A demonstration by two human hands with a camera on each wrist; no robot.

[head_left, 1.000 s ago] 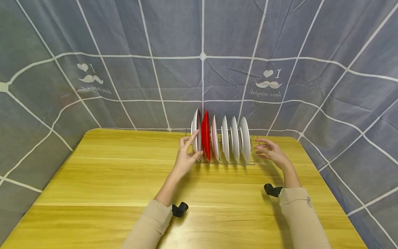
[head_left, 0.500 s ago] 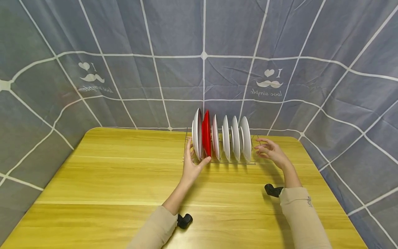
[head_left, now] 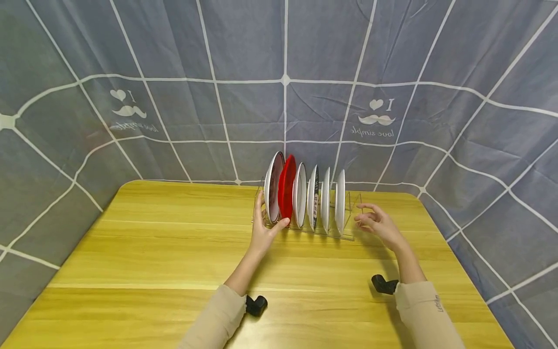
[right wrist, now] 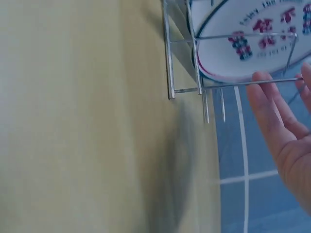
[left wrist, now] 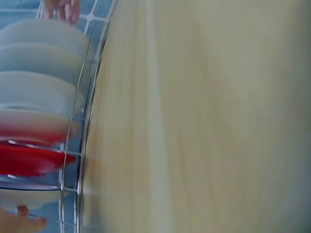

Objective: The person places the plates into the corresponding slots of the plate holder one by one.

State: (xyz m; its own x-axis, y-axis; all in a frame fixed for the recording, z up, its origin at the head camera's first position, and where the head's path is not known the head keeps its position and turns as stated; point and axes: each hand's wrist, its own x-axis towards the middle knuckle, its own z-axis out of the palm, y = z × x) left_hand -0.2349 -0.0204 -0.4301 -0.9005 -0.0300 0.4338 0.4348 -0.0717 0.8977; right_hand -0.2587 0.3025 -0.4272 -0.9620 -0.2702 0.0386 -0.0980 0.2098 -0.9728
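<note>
A wire dish rack (head_left: 346,237) stands at the table's back, holding several upright plates in a row. Leftmost is a white plate (head_left: 272,191) with a dark rim line, then a red plate (head_left: 286,191), then white ones, including a plate with printed lettering (head_left: 314,198). My left hand (head_left: 263,232) grips the rack's left end, its thumb at the front by the red plate's base. My right hand (head_left: 381,228) is at the right end; in the right wrist view its extended fingers (right wrist: 266,99) touch an end wire beside a white plate with red lettering (right wrist: 262,39).
The wooden table (head_left: 165,257) reaches forward from the rack. A grey curtain with white lines (head_left: 248,111) hangs behind and around it. A black camera mount (head_left: 256,306) sits at the left wrist, another black mount (head_left: 384,284) at the right.
My left hand has slid from the leftmost plate's face to the rack's end. The rack has turned slightly, its right end coming nearer and the plates' faces showing more. The right hand has barely shifted.
</note>
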